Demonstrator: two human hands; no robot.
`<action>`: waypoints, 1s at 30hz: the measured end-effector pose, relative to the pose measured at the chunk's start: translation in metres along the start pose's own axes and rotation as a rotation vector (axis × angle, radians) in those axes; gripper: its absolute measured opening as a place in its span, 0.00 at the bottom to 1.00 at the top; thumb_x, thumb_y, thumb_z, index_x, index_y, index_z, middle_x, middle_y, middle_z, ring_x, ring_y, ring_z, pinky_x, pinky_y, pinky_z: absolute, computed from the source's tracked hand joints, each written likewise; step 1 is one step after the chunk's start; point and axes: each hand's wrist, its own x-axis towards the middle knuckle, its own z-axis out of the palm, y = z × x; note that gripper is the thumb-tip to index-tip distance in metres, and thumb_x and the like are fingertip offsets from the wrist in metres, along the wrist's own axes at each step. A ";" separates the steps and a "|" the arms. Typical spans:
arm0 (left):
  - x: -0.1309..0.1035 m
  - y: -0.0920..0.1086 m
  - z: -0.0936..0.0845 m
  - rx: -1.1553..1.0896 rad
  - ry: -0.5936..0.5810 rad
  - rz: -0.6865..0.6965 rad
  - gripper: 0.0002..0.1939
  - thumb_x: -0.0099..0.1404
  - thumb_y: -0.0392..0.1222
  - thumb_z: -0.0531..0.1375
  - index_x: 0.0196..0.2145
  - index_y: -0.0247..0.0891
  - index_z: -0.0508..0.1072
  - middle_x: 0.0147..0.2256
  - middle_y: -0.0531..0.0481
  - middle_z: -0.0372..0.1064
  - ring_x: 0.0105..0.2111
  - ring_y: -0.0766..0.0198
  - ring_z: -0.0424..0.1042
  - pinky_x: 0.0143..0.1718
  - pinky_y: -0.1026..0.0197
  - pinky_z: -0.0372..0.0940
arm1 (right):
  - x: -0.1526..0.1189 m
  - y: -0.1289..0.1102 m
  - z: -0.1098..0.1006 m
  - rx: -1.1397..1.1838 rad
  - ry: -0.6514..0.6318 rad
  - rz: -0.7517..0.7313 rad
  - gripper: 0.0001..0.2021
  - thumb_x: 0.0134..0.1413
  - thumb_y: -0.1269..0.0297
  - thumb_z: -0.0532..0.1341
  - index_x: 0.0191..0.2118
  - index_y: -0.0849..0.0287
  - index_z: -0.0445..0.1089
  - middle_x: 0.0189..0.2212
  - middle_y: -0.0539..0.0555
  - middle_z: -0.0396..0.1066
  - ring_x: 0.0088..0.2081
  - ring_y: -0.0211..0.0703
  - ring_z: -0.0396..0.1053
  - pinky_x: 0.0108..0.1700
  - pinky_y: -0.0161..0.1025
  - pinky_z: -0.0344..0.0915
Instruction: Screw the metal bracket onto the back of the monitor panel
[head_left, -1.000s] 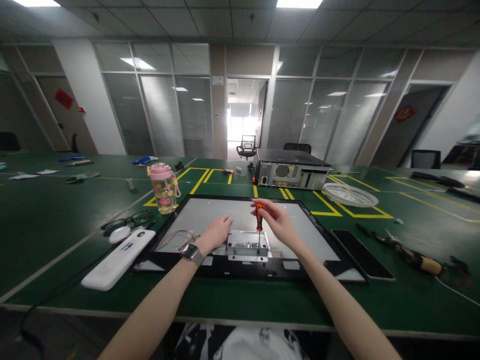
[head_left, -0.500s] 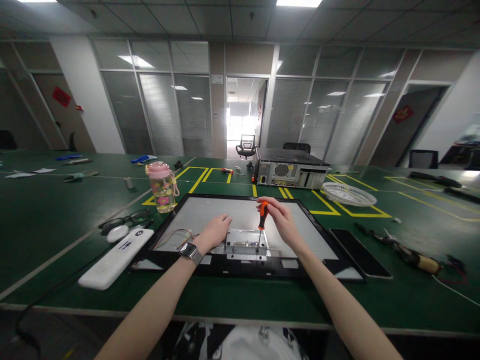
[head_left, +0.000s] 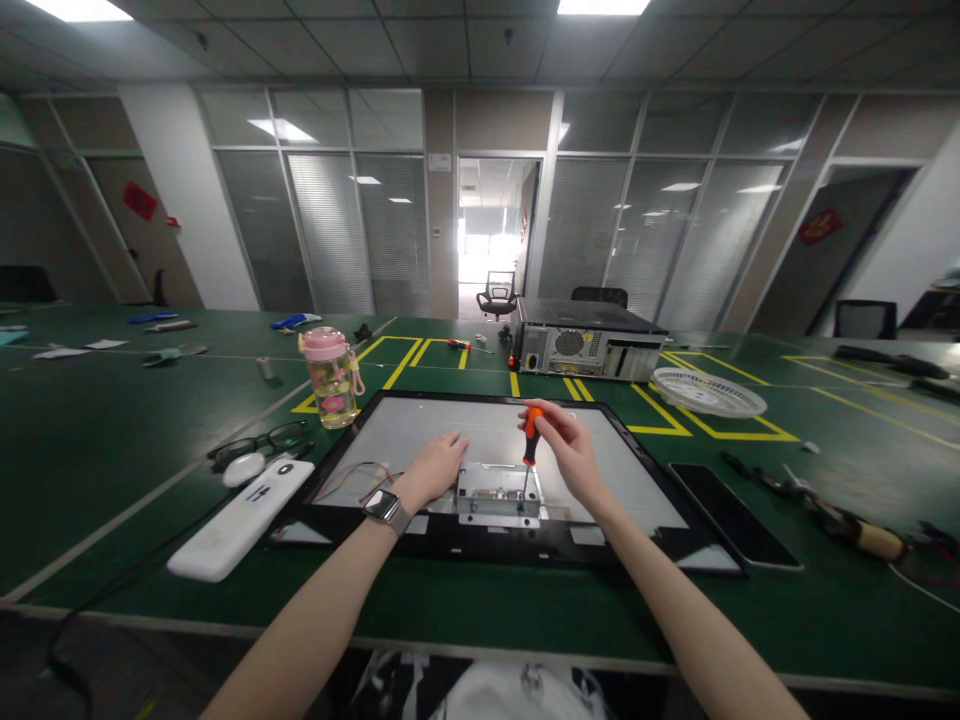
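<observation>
My right hand [head_left: 564, 448] is closed around the handle of an orange and black screwdriver [head_left: 532, 436]. The screwdriver stands nearly upright, its tip down at the right part of a metal bracket [head_left: 487, 508] with connectors. That bracket sits at the near edge of a flat display panel [head_left: 420, 425] with a black frame, lying on the table. My left hand [head_left: 435, 468], a watch on its wrist, rests with fingers stretched out on the panel, beside the bracket's left side. Thin wires [head_left: 349, 474] lie on the panel left of that hand. The exact spot under the screwdriver tip is too small to tell.
Left of the panel are a white oblong device [head_left: 238, 520], glasses [head_left: 262, 440] and a pink-lidded bottle [head_left: 328, 378]. A phone [head_left: 735, 515] and a soldering-iron-like tool [head_left: 862, 530] lie to the right. Behind stand a computer case [head_left: 589, 340], a white basket [head_left: 709, 392] and another screwdriver [head_left: 469, 346].
The whole view has shifted slightly, with everything a little further right and lower. My hands, the screwdriver and the panel keep the same positions relative to one another.
</observation>
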 end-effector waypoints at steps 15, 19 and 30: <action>0.000 -0.001 0.003 0.006 0.004 -0.006 0.18 0.72 0.35 0.46 0.55 0.33 0.67 0.59 0.33 0.63 0.58 0.53 0.65 0.58 0.49 0.61 | -0.003 -0.002 0.005 0.032 -0.020 -0.014 0.13 0.62 0.52 0.58 0.45 0.54 0.70 0.32 0.53 0.73 0.33 0.45 0.74 0.38 0.44 0.70; 0.001 -0.001 0.004 0.011 0.005 0.000 0.19 0.71 0.35 0.47 0.56 0.33 0.67 0.59 0.33 0.63 0.59 0.53 0.65 0.59 0.50 0.60 | -0.006 -0.008 0.005 -0.128 0.013 -0.112 0.11 0.64 0.55 0.55 0.41 0.54 0.72 0.31 0.53 0.73 0.36 0.46 0.73 0.41 0.45 0.69; 0.000 -0.001 0.004 0.020 0.015 -0.008 0.20 0.71 0.35 0.46 0.56 0.33 0.67 0.59 0.33 0.63 0.57 0.54 0.67 0.58 0.50 0.61 | -0.007 -0.004 0.006 -0.272 0.076 -0.222 0.08 0.60 0.59 0.60 0.42 0.52 0.74 0.32 0.52 0.68 0.37 0.46 0.68 0.42 0.44 0.65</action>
